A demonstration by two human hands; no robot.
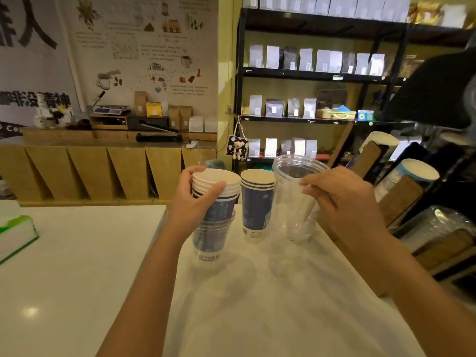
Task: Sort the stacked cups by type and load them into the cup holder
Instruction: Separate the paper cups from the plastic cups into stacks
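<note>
My left hand grips a mixed stack of blue-patterned paper cups nested in clear plastic cups, held just above the white counter. A second short stack of blue paper cups stands upright on the counter between my hands. My right hand pinches the rim of a tall clear plastic cup, tilted slightly, over the counter's right side. The wooden cup holder stands at the right edge, with white cup stacks lying in its slots.
A green and white tissue box lies at the counter's left edge. A wooden bar with a scale and paper bags runs behind the counter. A black shelf of coffee bags fills the back right. A dark machine looms at the upper right.
</note>
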